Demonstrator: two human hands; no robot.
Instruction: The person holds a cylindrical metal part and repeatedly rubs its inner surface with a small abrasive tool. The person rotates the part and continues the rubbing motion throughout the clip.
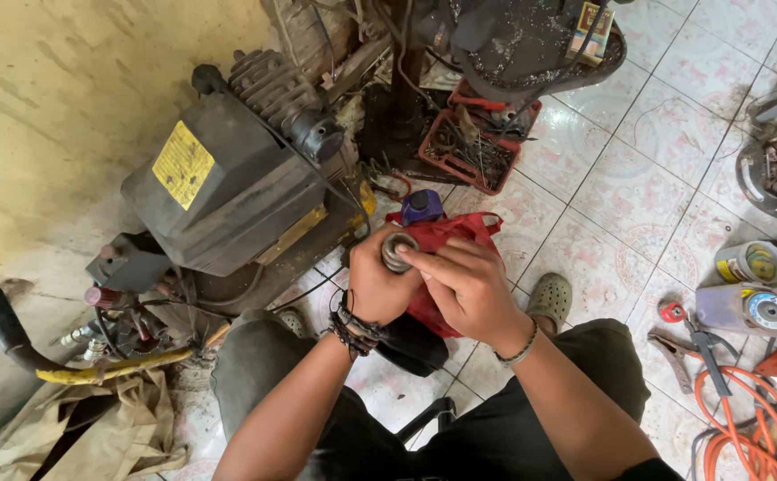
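Note:
My left hand (373, 283) grips a small round metal ring, like a bearing (397, 251), holding it up in front of me. My right hand (464, 287) lies over it, fingertips pressing on the ring's rim. Both wrists wear bracelets. Under the hands sits a red plastic bag (453, 233) with a purple-capped bottle (423, 206) beside it. I am seated, dark trousers and a grey clog (550, 297) visible below.
A grimy black air compressor with a yellow label (228, 178) stands at left. A red crate of metal scraps (475, 147) is behind. At right lie an angle grinder (758, 307), pliers (673, 352) and an orange cable (749, 428) on the tiled floor.

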